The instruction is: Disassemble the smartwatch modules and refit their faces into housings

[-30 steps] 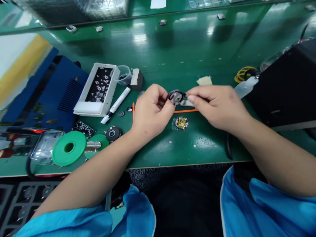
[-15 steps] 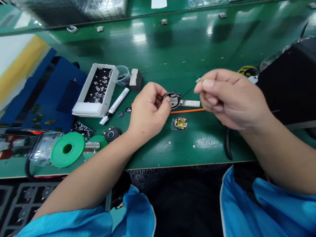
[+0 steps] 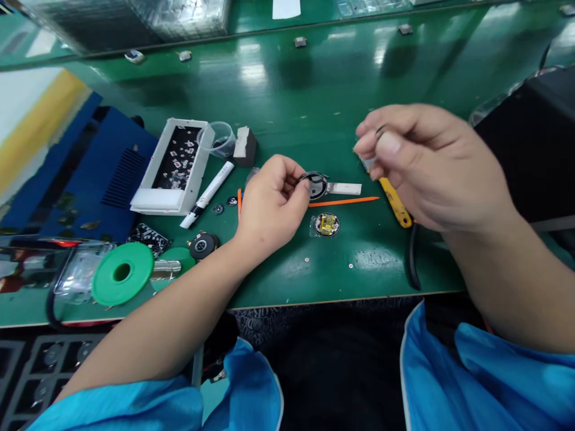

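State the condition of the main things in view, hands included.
Left hand: closed on the round case
Round case: held at its left edge
Right hand: raised, pinching a thin dark piece
White tray: uncovered, holding small parts
Clear cup: uncovered
Orange stick: lying on the bench

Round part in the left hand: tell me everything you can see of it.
The round part has a dark, ring-like rim around a greyish inner face with darker markings, too small to make out. A thin dark edge or strip shows along its top. Its material is unclear. It is pinched between the thumb and fingers of the left hand, which hide its left side. A pale flat strip extends to its right; whether they touch or join is unclear. An orange stick lies just below it in view.
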Tool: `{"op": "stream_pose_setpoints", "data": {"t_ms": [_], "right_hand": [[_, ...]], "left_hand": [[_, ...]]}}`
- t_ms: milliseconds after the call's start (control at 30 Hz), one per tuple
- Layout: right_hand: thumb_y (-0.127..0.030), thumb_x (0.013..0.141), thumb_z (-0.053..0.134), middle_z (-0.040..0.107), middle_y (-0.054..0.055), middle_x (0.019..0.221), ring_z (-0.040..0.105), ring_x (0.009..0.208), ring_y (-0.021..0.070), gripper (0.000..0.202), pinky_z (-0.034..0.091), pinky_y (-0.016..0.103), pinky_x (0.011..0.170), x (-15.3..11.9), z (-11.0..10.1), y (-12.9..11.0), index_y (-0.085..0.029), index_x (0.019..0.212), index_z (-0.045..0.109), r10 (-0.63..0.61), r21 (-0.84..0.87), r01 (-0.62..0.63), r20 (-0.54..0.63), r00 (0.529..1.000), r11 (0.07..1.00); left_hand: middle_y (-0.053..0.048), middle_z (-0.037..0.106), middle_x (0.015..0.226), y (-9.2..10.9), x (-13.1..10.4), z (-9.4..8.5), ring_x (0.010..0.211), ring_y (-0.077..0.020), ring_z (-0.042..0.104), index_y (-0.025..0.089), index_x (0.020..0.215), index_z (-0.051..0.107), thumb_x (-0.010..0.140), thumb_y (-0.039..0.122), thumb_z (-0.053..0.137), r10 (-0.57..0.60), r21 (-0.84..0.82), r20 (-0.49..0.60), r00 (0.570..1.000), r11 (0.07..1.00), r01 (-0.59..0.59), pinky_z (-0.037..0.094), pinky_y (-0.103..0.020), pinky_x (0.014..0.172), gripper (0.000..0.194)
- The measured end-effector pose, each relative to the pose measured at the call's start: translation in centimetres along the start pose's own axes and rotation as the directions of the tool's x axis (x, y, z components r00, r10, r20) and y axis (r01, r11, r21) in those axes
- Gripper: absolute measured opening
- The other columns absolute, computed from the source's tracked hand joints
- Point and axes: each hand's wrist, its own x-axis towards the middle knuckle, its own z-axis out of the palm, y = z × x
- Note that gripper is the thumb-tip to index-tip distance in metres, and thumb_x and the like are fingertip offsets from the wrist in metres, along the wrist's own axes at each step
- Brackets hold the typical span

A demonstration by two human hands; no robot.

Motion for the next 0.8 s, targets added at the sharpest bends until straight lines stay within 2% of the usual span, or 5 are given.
{"op": "stream_pose_setpoints", "data": {"t_ms": [133,333,600,700,800], "right_hand": [[-0.035,0.115,0.082,0.086,0.002,0.122,0.078,0.132,0.0251,0.018,0.064,0.045,0.125,-0.5,-0.1,0.3,-0.032,0.099,0.09,-0.006,-0.225,0.025,0.087,0.996,0.974],[-0.048,0.114,0.088,0.086,0.005,0.116,0.08,0.104,0.0229,0.018,0.07,0.041,0.1,-0.8,0.0,0.2,-0.031,0.11,0.088,0.052,-0.276,-0.055,-0.019,0.998,0.96],[-0.041,0.105,0.101,0.082,0.002,0.103,0.079,0.106,0.0189,0.029,0.065,0.033,0.097,-0.5,-0.3,-0.3,-0.026,0.086,0.084,0.007,-0.194,0.087,0.44,0.898,0.977],[-0.038,0.11,0.093,0.086,0.003,0.138,0.082,0.11,0.0193,0.009,0.068,0.032,0.089,0.4,-0.5,0.5,-0.031,0.114,0.09,0.069,-0.068,-0.062,0.097,0.993,0.996],[-0.028,0.121,0.073,0.061,0.012,0.184,0.084,0.129,0.0203,0.043,0.068,0.029,0.08,1.5,-0.6,1.5,-0.033,0.163,0.069,0.237,0.106,-0.212,-0.395,0.888,0.971]], "left_hand": [[0.002,0.07,0.083,0.1,0.0,-0.1,0.068,-0.0154,0.06,0.027,0.099,0.064,0.094,0.017,0.079,-0.003,-0.03,-0.013,1.0,1.0,0.002,0.054,-0.028,0.063,0.018],[0.0,0.074,0.088,0.1,-0.2,0.1,0.071,-0.0156,0.064,0.026,0.103,0.066,0.097,0.018,0.078,0.026,-0.042,-0.015,1.0,0.999,-0.026,0.057,-0.028,0.066,0.016],[0.0,0.076,0.091,-0.5,0.1,0.1,0.074,-0.0151,0.067,0.027,0.101,0.065,0.101,0.026,0.085,-0.044,-0.122,-0.046,0.998,0.992,0.038,0.058,-0.029,0.067,0.02],[0.0,0.073,0.087,-0.9,0.2,0.2,0.07,-0.0139,0.065,0.027,0.1,0.065,0.104,0.03,0.087,-0.111,-0.195,-0.046,0.993,0.976,0.1,0.056,-0.028,0.063,0.022],[0.0,0.072,0.086,-1.0,0.4,0.4,0.069,-0.0144,0.068,0.027,0.099,0.064,0.105,0.033,0.088,-0.178,-0.274,-0.031,0.984,0.948,0.163,0.057,-0.028,0.059,0.025]]}}
